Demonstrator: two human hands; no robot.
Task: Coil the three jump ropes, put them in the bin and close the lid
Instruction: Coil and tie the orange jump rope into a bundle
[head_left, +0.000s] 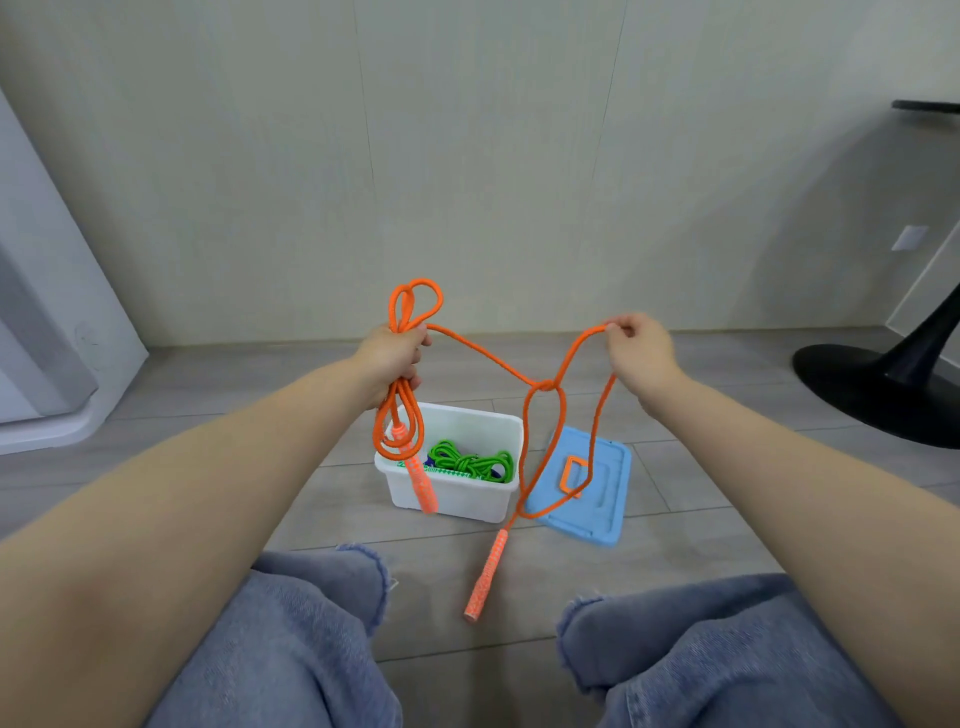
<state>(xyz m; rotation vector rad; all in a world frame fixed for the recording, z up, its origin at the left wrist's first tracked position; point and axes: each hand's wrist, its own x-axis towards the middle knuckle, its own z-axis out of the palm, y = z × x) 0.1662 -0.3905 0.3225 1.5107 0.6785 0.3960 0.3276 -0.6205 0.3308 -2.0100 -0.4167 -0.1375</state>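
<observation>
While your left hand (390, 358) grips the orange rope's (483, 354) coils, a knot (544, 385) sits between your hands.
Your right hand (640, 349) pinches the loose strand; pulling could tighten that knot, and the handle (484, 576) dangling below it could snag the bin (451, 493).

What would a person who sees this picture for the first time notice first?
The bright orange rope stands out first, stretched in the air between both hands, with a knot in the middle. The left hand grips several coils of it, and the right hand pinches a loop. Below on the floor stands an open white bin with a green rope inside, and the blue lid lies to its right.
</observation>
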